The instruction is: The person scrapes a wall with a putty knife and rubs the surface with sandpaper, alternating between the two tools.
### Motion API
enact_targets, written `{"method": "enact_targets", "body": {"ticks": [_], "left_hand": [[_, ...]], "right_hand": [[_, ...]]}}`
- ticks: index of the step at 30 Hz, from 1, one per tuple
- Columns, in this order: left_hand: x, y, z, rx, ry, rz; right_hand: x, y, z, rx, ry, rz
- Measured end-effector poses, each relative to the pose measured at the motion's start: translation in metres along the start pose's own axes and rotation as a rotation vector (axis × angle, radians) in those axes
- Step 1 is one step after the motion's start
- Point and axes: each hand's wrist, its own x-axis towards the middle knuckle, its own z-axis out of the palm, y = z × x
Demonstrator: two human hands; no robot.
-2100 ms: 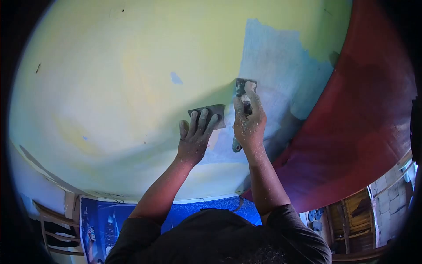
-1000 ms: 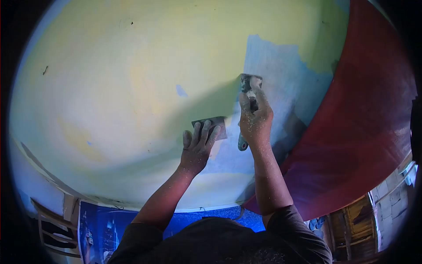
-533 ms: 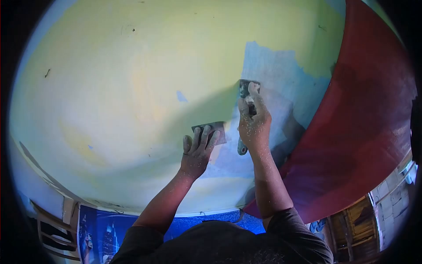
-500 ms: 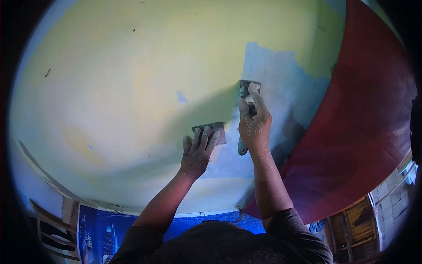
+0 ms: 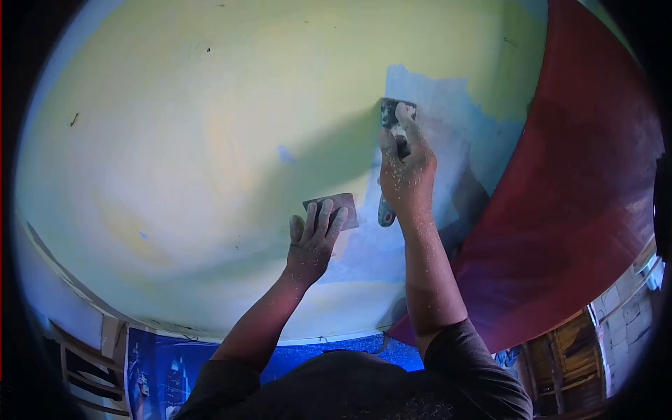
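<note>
My right hand (image 5: 409,164) grips a putty knife (image 5: 398,110) by its handle, whose end sticks out below the palm. The blade lies near the left edge of a bluish patch (image 5: 441,105) on the pale yellow wall (image 5: 175,126). White flecks cover this hand and forearm. Lower and to the left, my left hand (image 5: 313,245) has its fingers over a dark flat rectangular plate (image 5: 344,203), which rests against or close to the wall. The thumb side is partly hidden.
A dark red surface (image 5: 560,182) curves down the right side. Below are a blue printed sheet (image 5: 161,371), a wooden chair or rack (image 5: 84,357) at the lower left and a wooden frame (image 5: 567,357) at the lower right. Small marks dot the wall.
My right hand and the putty knife have moved up along the wall. My left hand and its plate have hardly moved.
</note>
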Motion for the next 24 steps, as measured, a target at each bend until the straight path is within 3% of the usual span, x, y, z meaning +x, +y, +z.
{"method": "enact_targets", "body": {"ticks": [8, 11, 16, 18, 20, 24], "left_hand": [[-0.002, 0.001, 0.002, 0.003, 0.011, -0.005], [-0.001, 0.001, -0.002, -0.002, -0.012, -0.005], [0.001, 0.002, -0.012, -0.074, -0.044, -0.028], [0.000, 0.001, 0.001, -0.072, 0.063, -0.016], [-0.001, 0.001, 0.007, -0.058, 0.134, -0.023], [0.000, 0.003, 0.012, -0.006, 0.240, -0.039]], "right_hand": [[0.008, 0.002, 0.003, -0.027, 0.069, -0.123], [0.016, -0.014, 0.002, 0.026, 0.029, 0.018], [0.015, -0.003, 0.001, -0.012, 0.058, -0.119], [0.024, -0.008, 0.000, -0.011, 0.048, -0.091], [0.032, -0.022, -0.001, 0.056, 0.015, 0.062], [0.009, 0.007, -0.007, -0.029, 0.035, -0.098]]}}
